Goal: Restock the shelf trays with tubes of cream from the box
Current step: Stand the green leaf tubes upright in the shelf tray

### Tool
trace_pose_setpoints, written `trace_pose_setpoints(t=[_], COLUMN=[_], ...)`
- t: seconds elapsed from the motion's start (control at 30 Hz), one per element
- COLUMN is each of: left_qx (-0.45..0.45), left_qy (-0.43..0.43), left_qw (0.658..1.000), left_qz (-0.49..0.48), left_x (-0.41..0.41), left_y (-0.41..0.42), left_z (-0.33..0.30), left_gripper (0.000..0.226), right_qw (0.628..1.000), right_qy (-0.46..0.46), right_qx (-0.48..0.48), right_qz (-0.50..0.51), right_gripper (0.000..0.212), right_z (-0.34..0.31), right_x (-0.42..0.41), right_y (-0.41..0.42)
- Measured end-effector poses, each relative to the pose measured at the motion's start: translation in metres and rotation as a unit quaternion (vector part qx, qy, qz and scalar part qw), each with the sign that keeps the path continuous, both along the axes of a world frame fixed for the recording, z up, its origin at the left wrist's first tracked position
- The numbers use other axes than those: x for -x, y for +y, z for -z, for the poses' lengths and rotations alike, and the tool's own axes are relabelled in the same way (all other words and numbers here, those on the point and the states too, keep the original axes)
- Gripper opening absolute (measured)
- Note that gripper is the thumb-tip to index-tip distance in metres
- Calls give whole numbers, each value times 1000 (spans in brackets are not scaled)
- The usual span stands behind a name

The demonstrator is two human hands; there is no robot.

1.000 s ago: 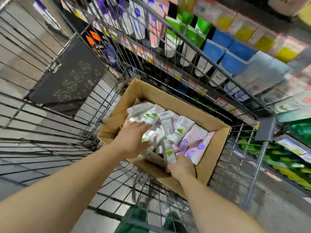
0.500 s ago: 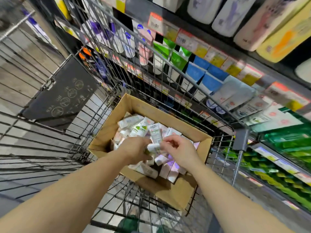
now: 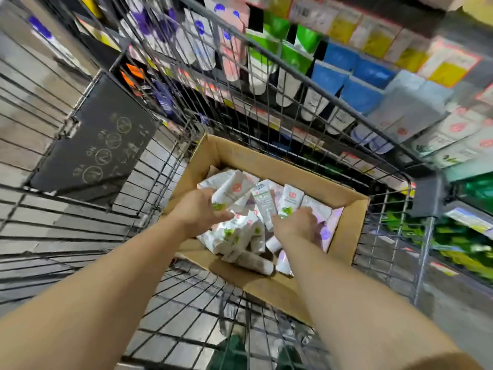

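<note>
An open cardboard box (image 3: 269, 166) sits in a wire trolley and holds several white tubes of cream (image 3: 240, 233) with green and pink marks. My left hand (image 3: 198, 213) is inside the box and grips a white tube (image 3: 233, 189) that points up and away. My right hand (image 3: 296, 225) reaches into the right side of the pile, its fingers curled round tubes, with one white tube (image 3: 289, 200) standing up above it. The fingertips of both hands are partly hidden by tubes.
The wire trolley (image 3: 306, 84) surrounds the box, with a dark sign panel (image 3: 98, 145) on its left wall. Behind it run shop shelves (image 3: 354, 84) packed with green, blue, yellow and white tubes and cartons. Green packs (image 3: 464, 236) fill the lower right shelf.
My hands met over one tube half a second ago and have separated. The left hand now holds a tube at the box's left, and the right has dropped into the pile at the right.
</note>
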State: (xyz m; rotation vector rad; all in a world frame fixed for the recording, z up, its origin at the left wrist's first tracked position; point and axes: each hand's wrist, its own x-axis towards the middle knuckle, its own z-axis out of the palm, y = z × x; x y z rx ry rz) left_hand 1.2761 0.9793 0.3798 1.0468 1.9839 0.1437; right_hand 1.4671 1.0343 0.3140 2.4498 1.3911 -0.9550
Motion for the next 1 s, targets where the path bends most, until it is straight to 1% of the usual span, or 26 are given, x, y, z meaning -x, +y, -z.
trace_pose_setpoints(t=[0.07,0.13,0.2,0.23,0.3,0.37,0.43,0.5,0.57,0.67,0.73,0.83,0.87,0.93,0.97,1.0], left_qx=[7,10,-12,-25,-48,-65,-91,-126,-160,-201,-221,-260,-270,-294,-304,-304], left_qy=[-18,-39,-75,-88,-96,-133,-179,-239,-273,-341,-369,-391,-401,-408,-412,-420], left_qw=[1000,999,997,996,994,988,979,962,948,918,903,880,870,849,837,827], left_qz=[-3,-8,-9,-13,-16,-36,-46,-46,-35,-21,-1,73,100,164,193,217], left_x=[-7,-15,-22,-25,-30,-36,-48,-68,-99,-155,-202,-295,-333,-412,-454,-496], left_y=[3,5,8,10,14,21,30,40,48,58,63,56,51,32,19,11], left_z=[-12,-30,-52,-65,-94,-124,-161,-202,-246,-306,-339,-387,-398,-421,-432,-440], left_gripper=[45,36,37,39,36,33,31,22,10,15,19,18,20,20,19,18], right_qw=[1000,997,992,989,975,957,943,935,919,880,861,825,813,790,784,778], right_qy=[15,62,115,149,222,282,317,329,361,419,432,459,463,466,460,453], right_qx=[19,39,34,17,-17,-53,-90,-123,-155,-217,-262,-319,-337,-376,-392,-407], right_qz=[-2,-14,-27,-14,21,42,53,46,46,57,59,88,104,133,143,154], right_gripper=[68,62,49,43,35,35,41,47,47,41,36,31,32,43,43,38], right_z=[-9,-26,-51,-65,-97,-135,-174,-219,-264,-331,-374,-427,-441,-462,-473,-485], right_x=[-4,-9,-13,-16,-21,-26,-38,-56,-82,-138,-190,-287,-324,-404,-446,-489], right_y=[3,6,7,8,6,5,10,17,23,24,16,-12,-25,-55,-74,-92])
